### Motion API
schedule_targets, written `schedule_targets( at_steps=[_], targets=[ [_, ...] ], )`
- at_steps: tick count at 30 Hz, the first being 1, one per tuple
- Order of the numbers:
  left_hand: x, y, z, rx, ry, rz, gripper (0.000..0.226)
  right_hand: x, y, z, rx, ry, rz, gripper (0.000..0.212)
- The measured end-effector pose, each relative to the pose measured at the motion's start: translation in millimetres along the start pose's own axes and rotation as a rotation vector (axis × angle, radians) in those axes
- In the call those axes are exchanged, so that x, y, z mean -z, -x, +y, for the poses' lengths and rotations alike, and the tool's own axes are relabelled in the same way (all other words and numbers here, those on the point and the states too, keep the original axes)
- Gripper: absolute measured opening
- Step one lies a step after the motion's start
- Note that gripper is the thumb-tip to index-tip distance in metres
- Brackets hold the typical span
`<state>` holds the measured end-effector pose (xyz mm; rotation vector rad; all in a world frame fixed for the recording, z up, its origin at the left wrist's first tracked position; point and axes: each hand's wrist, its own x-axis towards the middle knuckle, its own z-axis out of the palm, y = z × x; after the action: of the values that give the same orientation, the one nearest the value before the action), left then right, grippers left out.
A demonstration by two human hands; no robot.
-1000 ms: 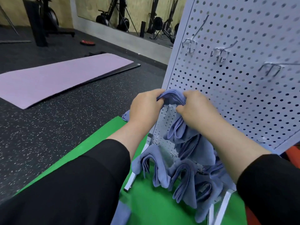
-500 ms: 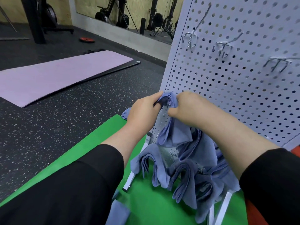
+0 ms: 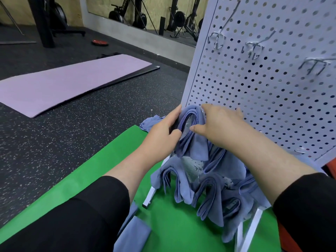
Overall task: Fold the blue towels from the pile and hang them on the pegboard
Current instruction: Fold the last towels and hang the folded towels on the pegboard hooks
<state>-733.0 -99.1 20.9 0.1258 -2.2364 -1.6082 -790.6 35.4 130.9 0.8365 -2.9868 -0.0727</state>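
Observation:
A white pegboard [image 3: 263, 99] stands on a green mat [image 3: 91, 179]. A folded blue towel [image 3: 189, 122] hangs doubled over a peg at the board's lower left. My left hand [image 3: 161, 135] lies against the towel's left side with straight fingers. My right hand [image 3: 220, 128] rests over its right side, fingers spread on the board and thumb touching the fold. Several folded blue towels [image 3: 209, 195] hang on pegs just below. A crumpled blue towel pile [image 3: 151, 122] shows behind my left hand, and a loose blue towel [image 3: 134, 231] lies by my left sleeve.
Three bare metal hooks [image 3: 253, 50] stick out of the upper pegboard. A purple mat [image 3: 63, 84] lies on the black speckled floor to the left. A red weight plate [image 3: 100, 42] and exercise bikes [image 3: 125, 13] stand at the back wall.
Both hands have gone from gripping the towel's top fold to lying flat on it. The towel has settled lower and now hangs doubled on its peg.

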Motion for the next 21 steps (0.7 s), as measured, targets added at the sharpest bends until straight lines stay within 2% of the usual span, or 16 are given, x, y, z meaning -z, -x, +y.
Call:
schedule_targets(
  at_steps=[2, 4, 7, 9, 13, 15, 21],
  targets=[
    [10, 13, -3, -0.003, -0.047, 0.047, 0.07, -1, 11, 0, 0.078, -0.123, 0.176, 0.05],
    [27, 31, -4, 0.007, -0.114, 0.182, 0.059, -5, 29, -7, 0.256, -0.345, 0.379, 0.04],
    [55, 72, -17, 0.136, -0.218, 0.387, 0.039, -39, 63, -34, 0.494, -0.526, 0.405, 0.028],
    [69, 106, -33, 0.283, -0.399, 0.411, 0.033, -84, 84, -54, 0.574, -0.538, 0.317, 0.03],
    [74, 182, -73, 0.509, -0.681, 0.213, 0.032, -183, 125, -80, 0.553, -0.485, -0.029, 0.032],
    [70, 221, -92, 0.597, -0.732, 0.149, 0.03, -223, 145, -88, 0.532, -0.458, -0.186, 0.038],
    [20, 325, -140, 0.732, -0.811, -0.049, 0.024, -313, 191, -107, 0.611, -0.229, -0.483, 0.056]
  ],
)
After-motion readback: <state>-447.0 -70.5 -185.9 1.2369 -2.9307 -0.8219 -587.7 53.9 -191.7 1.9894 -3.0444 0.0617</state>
